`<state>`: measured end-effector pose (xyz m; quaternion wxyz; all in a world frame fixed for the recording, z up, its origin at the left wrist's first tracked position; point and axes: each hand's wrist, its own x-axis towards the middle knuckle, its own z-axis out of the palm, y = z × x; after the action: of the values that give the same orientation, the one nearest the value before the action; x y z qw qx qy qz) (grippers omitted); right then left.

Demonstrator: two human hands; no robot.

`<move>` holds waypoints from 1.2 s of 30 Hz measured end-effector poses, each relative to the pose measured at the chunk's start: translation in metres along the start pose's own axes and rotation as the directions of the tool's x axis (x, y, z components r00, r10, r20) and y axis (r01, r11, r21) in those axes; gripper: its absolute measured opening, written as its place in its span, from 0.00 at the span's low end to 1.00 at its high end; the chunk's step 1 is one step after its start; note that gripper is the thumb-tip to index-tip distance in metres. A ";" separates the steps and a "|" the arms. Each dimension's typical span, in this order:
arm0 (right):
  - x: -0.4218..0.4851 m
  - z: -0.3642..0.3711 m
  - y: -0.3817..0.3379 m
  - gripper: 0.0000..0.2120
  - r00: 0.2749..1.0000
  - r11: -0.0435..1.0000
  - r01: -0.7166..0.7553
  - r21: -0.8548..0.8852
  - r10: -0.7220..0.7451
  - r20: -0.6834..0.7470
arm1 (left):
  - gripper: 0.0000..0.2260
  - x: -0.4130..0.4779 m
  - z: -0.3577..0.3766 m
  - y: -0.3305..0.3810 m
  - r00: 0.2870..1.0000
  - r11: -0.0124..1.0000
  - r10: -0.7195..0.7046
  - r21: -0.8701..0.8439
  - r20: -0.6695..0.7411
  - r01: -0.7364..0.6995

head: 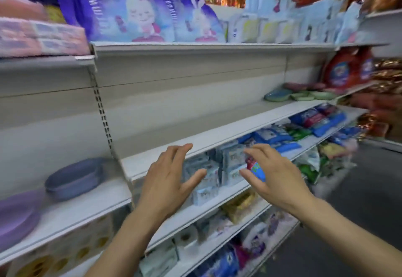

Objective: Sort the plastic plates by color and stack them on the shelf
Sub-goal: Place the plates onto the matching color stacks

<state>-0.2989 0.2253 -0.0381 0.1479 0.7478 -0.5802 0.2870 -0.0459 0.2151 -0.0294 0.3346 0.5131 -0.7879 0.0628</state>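
Observation:
A stack of blue-grey plates (75,177) sits on the white shelf (195,129) at the left, with purple plates (17,216) at the far left edge. Far along the same shelf, to the right, lie a teal plate (277,94), several green plates (313,95) and pink plates (304,85) behind them. My left hand (167,181) and my right hand (274,174) hover side by side in front of the shelf's edge, fingers spread, holding nothing. The view is blurred by motion.
Above, purple rabbit-print bags (139,9) and pale blue packs (282,20) fill the upper shelf. Lower shelves hold blue and white packets (217,168) and paper rolls (187,237). Red detergent bags (341,70) stand at the right. A dark aisle floor (365,189) runs right.

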 end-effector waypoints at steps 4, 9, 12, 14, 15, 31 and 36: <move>0.004 -0.009 0.080 0.24 0.989 0.989 -0.150 0.000 0.150 0.009 | 0.29 0.058 0.049 0.047 0.999 0.987 0.035 -0.156 0.025 -0.031; 0.019 -0.003 0.177 0.19 0.960 0.960 -0.277 0.035 0.275 0.044 | 0.25 0.127 0.120 0.100 0.995 0.941 0.090 -0.330 0.043 -0.071; 0.039 0.006 0.242 0.18 0.946 0.947 -0.317 0.043 0.313 0.082 | 0.23 0.178 0.167 0.124 0.991 0.916 0.102 -0.396 0.082 -0.062; 0.059 0.012 0.287 0.17 0.939 0.941 -0.335 0.041 0.330 0.095 | 0.22 0.216 0.199 0.138 0.990 0.901 0.089 -0.432 0.111 -0.033; 0.071 0.013 0.309 0.17 0.936 0.938 -0.344 0.047 0.338 0.101 | 0.21 0.236 0.215 0.146 0.988 0.893 0.083 -0.449 0.127 -0.017; 0.208 0.045 0.627 0.08 0.885 0.865 -0.465 0.188 0.451 0.113 | 0.19 0.498 0.431 0.268 0.907 0.787 -0.032 -0.548 0.420 0.282; 0.266 0.071 0.751 0.04 0.895 0.821 -0.446 0.357 0.421 0.149 | 0.19 0.568 0.507 0.297 0.824 0.647 -0.215 -0.556 0.524 0.522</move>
<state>-0.9524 -0.2346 -0.0190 -0.0883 0.6191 -0.6720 0.3967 -0.6748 -0.3066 -0.0102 0.3297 0.5087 -0.6816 -0.4097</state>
